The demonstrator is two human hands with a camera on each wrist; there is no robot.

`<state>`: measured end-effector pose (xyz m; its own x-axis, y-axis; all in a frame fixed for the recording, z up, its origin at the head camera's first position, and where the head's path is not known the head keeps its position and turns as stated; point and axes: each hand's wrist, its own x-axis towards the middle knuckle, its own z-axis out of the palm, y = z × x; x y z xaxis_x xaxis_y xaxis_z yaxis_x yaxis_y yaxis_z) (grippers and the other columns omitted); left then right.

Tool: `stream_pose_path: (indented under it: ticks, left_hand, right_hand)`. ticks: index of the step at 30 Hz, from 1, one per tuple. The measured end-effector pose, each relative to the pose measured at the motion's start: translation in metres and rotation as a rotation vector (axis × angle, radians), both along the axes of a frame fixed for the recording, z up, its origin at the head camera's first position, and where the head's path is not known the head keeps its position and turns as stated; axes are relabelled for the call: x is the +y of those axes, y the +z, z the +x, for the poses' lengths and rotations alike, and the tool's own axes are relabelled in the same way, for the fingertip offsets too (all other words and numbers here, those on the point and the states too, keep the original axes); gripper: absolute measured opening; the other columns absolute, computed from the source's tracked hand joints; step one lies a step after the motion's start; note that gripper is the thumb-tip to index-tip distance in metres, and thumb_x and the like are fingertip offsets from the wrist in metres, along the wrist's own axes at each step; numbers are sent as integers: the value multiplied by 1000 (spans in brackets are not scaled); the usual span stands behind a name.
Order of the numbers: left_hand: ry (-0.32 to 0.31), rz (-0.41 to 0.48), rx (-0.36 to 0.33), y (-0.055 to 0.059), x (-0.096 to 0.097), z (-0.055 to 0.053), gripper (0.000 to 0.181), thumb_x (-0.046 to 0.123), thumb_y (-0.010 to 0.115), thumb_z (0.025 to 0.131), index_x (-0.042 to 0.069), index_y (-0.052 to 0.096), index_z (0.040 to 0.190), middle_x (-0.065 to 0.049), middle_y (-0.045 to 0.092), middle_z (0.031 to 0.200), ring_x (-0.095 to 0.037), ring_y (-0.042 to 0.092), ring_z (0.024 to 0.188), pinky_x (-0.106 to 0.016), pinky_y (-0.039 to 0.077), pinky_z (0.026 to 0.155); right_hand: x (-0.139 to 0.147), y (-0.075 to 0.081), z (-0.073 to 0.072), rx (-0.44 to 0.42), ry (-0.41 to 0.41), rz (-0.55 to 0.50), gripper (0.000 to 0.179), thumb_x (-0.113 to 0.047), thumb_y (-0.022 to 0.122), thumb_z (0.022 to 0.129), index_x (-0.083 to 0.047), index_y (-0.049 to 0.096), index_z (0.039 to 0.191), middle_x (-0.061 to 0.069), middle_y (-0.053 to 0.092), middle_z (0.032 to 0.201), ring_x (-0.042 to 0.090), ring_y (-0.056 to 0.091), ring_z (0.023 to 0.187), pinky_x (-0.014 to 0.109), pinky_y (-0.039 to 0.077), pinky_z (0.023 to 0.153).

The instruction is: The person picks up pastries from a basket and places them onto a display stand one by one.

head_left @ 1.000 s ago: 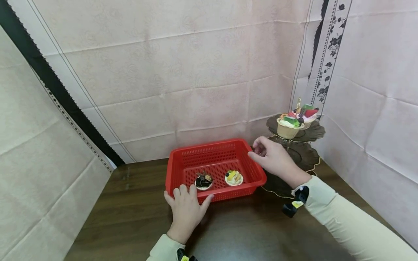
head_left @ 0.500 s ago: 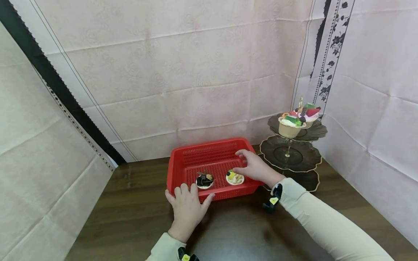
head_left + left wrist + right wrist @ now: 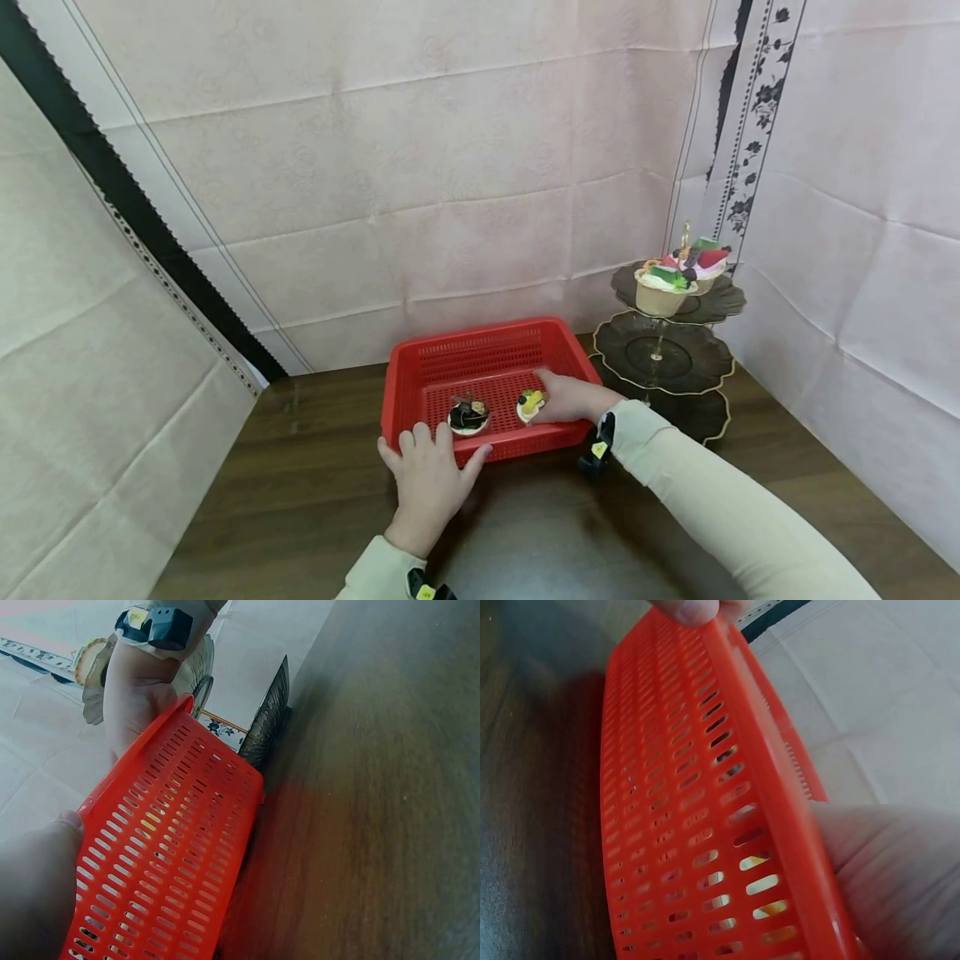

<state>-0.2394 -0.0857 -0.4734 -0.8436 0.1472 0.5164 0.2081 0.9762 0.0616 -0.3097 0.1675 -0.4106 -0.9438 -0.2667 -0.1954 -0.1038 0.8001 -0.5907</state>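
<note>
A red plastic basket (image 3: 491, 329) sits on the table with two small cupcakes inside. My left hand (image 3: 429, 483) grips its front rim, fingers over the edge and thumb (image 3: 45, 862) along the outer side. My right hand (image 3: 573, 397) reaches in over the right side, thumb and fingers around the cupcake with yellow fruit on white cream (image 3: 529, 403). Part of that cupcake is hidden by the hand, and the basket wall screens it in the right wrist view. Left of it lies the dark chocolate-topped cupcake (image 3: 468, 416), near my left fingertips.
Right of the basket stands a three-tier dark stand (image 3: 675, 354) with scalloped gold edges. Its top tier holds a cupcake with a green and white topping (image 3: 658, 293) and one with strawberry (image 3: 708, 262). Pale cloth (image 3: 480, 167) hangs behind the wooden table (image 3: 300, 500).
My right hand has moved left and down from beside the stand into the basket, its fingers coming around the yellow-topped cupcake. My left hand stays on the rim.
</note>
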Motion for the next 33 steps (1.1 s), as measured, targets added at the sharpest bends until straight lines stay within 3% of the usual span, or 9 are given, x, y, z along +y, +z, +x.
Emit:
stream_pose_path:
  ticks: [5,10,17,27,33]
  left_hand:
    - [4,-7,9,-1,-1,0,78,77,53,86,5,66,112,-20,59,99,-42,53,96,-77,21,99]
    - [0,-3,7,-1,-1,0,78,77,55,85,5,66,113,-20,59,100,-42,53,97,-77,21,99]
    - [-2,-2,15,-1,0,-1,77,77,54,85,5,66,112,-20,59,99,-41,53,96,-77,21,99]
    - [-13,3,29,-1,-1,0,76,77,54,86,5,66,109,-19,58,96,-41,53,94,-78,21,98]
    - [-15,5,29,-1,-1,1,76,76,54,87,5,65,110,-20,58,97,-42,53,94,-78,20,99]
  right_hand:
    - [-3,-4,-8,-38,15,36,93,-32,83,82,-9,32,156,13,50,147,26,52,125,52,35,113]
    - [-3,-7,-15,-57,24,44,78,-26,86,79,-12,46,145,7,60,131,23,56,112,49,42,108]
    - [-4,-9,-18,-15,42,80,55,-24,84,82,-12,57,129,3,64,114,20,59,101,45,47,100]
    - [-6,-9,-16,64,45,140,55,-29,83,81,-9,59,126,3,65,107,18,59,94,39,49,92]
    - [-3,-1,-10,133,18,120,61,-35,82,79,-7,57,127,2,65,103,16,59,89,35,50,84]
